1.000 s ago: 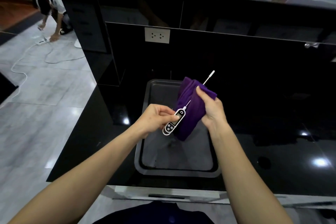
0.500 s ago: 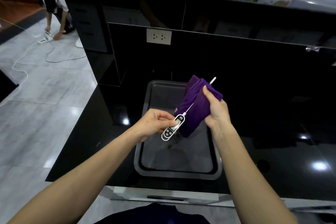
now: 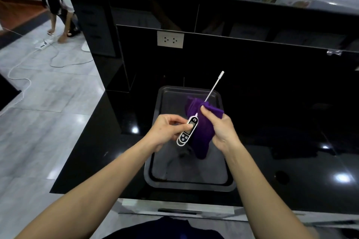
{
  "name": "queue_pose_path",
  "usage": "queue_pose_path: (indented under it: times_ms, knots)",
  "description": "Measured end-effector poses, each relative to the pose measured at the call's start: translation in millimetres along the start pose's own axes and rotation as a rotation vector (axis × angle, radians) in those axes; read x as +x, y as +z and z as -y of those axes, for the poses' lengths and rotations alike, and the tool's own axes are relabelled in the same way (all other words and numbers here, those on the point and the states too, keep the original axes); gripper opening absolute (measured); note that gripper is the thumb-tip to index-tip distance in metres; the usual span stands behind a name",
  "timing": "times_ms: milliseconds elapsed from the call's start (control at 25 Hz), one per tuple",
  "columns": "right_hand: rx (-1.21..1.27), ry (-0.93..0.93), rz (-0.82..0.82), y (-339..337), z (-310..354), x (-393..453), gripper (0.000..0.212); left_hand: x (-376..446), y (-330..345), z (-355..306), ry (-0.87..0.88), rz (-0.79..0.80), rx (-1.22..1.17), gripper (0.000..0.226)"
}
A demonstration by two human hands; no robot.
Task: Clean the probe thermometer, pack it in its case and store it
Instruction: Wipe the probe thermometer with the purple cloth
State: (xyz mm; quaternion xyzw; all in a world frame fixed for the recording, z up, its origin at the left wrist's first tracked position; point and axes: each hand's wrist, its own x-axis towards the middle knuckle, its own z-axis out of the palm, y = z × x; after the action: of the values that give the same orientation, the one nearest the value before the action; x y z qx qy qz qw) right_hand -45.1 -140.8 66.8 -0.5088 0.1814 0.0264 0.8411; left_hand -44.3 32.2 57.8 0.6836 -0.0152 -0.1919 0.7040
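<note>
My left hand (image 3: 167,131) grips the white and black body of the probe thermometer (image 3: 186,132) over a dark metal tray (image 3: 161,161). Its thin probe runs up and to the right, and its white tip (image 3: 221,73) sticks out well past the cloth. My right hand (image 3: 219,129) pinches a purple cloth (image 3: 202,139) around the lower part of the probe, close to the body. The rest of the cloth hangs down over the tray. No case is in view.
The tray sits on a glossy black counter (image 3: 291,151) with a raised black back wall holding a white double socket (image 3: 170,39). To the left the counter ends at a grey tiled floor, where a person (image 3: 58,6) bends over a white cable.
My right hand and the cloth have slid down the probe toward the thermometer's body, so much more of the probe and its tip now shows. The left hand's grip is unchanged.
</note>
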Motion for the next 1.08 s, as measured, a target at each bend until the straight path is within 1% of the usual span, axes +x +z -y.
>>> queue_pose_path:
  times_ms: [80, 200, 280, 360, 480, 560, 680, 720, 760, 800, 880, 920, 1000, 1080]
  knots:
    - [0.001, 0.038, 0.055, -1.2, -5.7, -5.4, 0.02, 2.4, 1.1, -1.6, 0.022, -0.061, -0.044, 0.015]
    - [-0.017, 0.074, 0.136, -4.7, -5.4, -9.4, 0.029, 4.3, 0.8, -1.3, 0.058, -0.128, -0.026, 0.027]
    - [-0.048, 0.085, 0.151, -4.4, -7.5, -10.9, 0.036, 5.5, 1.0, -1.1, 0.082, -0.17, 0.012, 0.029]
    - [-0.066, 0.077, 0.132, -3.9, -9.1, -10.6, 0.039, 6.7, 2.2, -0.3, 0.108, -0.186, 0.056, 0.031]
    - [-0.128, 0.045, 0.067, -5.5, -9.1, -7.2, 0.03, 5.9, 1.2, 0.4, 0.128, -0.144, 0.143, 0.03]
    - [-0.199, 0.031, 0.038, -7.0, -9.2, -5.1, 0.026, 5.9, -2.8, -5.0, 0.153, -0.115, 0.263, 0.024]
    - [-0.282, 0.03, 0.057, -8.7, -8.0, -4.4, 0.024, 21.9, -8.2, -20.9, 0.276, -0.251, 0.418, 0.018]
    - [-0.313, 0.035, 0.072, -8.7, -7.0, -4.8, 0.024, 29.5, -8.7, -27.8, 0.298, -0.265, 0.443, 0.019]
    - [-0.34, 0.038, 0.093, -8.1, -6.5, -5.8, 0.023, 36.6, -7.7, -34.4, 0.293, -0.235, 0.465, 0.021]
    - [-0.363, 0.038, 0.115, -7.5, -5.8, -6.7, 0.021, 42.8, -5.1, -40.0, 0.258, -0.169, 0.477, 0.022]
    - [-0.397, 0.04, 0.139, -5.7, -5.3, -8.9, 0.016, 50.8, 1.3, -46.2, 0.166, -0.036, 0.466, 0.016]
    - [-0.404, 0.035, 0.142, -5.0, -4.3, -9.5, 0.016, 53.0, 3.3, -47.7, 0.138, -0.009, 0.437, 0.011]
    - [-0.395, 0.024, 0.143, -7.1, -0.7, -8.4, 0.02, 54.9, 7.0, -47.4, 0.098, -0.008, 0.313, 0.006]
    - [-0.37, 0.034, 0.148, -11.8, 1.4, -6.8, 0.021, 55.8, 7.1, -46.9, 0.082, -0.031, 0.168, 0.01]
